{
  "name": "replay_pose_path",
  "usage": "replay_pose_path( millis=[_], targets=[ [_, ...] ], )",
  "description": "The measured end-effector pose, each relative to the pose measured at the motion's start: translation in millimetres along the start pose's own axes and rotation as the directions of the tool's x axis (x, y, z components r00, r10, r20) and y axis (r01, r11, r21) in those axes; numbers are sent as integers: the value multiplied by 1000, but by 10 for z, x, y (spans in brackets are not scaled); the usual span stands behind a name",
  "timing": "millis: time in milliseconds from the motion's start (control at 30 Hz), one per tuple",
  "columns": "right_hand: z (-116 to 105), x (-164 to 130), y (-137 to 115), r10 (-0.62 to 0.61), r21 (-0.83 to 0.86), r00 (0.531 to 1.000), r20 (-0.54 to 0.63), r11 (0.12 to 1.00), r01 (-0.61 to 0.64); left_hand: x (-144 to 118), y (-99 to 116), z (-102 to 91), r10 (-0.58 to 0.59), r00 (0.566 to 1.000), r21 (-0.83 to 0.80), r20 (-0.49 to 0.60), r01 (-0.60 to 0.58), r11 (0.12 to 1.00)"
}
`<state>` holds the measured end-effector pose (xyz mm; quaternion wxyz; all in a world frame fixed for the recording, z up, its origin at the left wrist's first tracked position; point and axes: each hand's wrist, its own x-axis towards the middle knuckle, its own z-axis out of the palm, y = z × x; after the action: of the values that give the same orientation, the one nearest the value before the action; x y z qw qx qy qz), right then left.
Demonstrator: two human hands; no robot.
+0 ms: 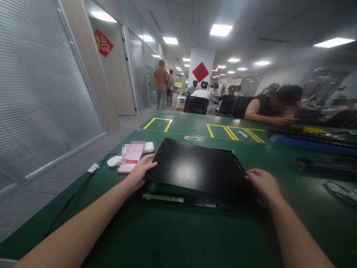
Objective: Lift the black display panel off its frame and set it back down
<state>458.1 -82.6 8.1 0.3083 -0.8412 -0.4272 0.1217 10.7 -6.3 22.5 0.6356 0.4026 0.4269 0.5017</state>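
A glossy black screen panel [192, 165] is tilted over a thin black frame [206, 202], its near edge raised off it. My left hand [141, 170] grips the panel's left edge, thumb on top and fingers partly hidden. At the right edge, my right hand [262, 182] has its fingers closed at the panel's corner; whether it also touches the frame there I cannot tell. A green circuit board strip [163, 198] shows along the frame's near side. The rest of the frame's inside is hidden by the panel.
Left of the panel lie a pink-screened phone [131, 158], a white mouse-like object [113, 161] and a black strap [72, 197]. Yellow tape [223, 126] marks the green table [178, 234]. Blue-edged black parts [304, 143] lie at right, near a seated person [267, 108].
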Motion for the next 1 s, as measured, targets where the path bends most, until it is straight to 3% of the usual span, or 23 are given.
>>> replay_pose_path(
  millis=[1000],
  targets=[
    [12,-3,-20,6,14,1000,8,1000,-6,-2,-10,-10,7,1000,33,29,-8,999]
  ],
)
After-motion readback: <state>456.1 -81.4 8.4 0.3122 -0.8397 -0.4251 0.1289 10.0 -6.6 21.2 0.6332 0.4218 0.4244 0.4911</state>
